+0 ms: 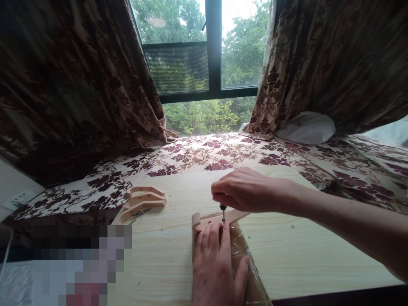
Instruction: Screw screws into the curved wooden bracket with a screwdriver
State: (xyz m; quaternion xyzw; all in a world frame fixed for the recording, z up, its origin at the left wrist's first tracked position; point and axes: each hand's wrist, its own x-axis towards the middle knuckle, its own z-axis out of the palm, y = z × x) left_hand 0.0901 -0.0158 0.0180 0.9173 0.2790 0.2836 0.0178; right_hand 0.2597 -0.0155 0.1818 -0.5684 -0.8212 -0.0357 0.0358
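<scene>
My right hand [242, 189] is closed around the handle of a screwdriver [223, 214], whose shaft points straight down. The tip meets a light wooden piece [210, 220], right beside my left index fingertip. My left hand [215, 263] lies flat with fingers stretched forward over a brown block wrapped in clear plastic [251, 272]. Its fingertips press at the near edge of the wooden piece, which rests across the far end of the block. The screwdriver's handle is mostly hidden in my fist, and any screw under the tip is too small to make out.
Several angled wooden parts with holes [146, 197] lie on the pale wooden board [165, 255] to the left, with loose metal screws [138, 214] beside them. Behind the board spreads floral fabric [219, 153]. A white plastic bag [307, 127] sits near the right curtain [274, 85].
</scene>
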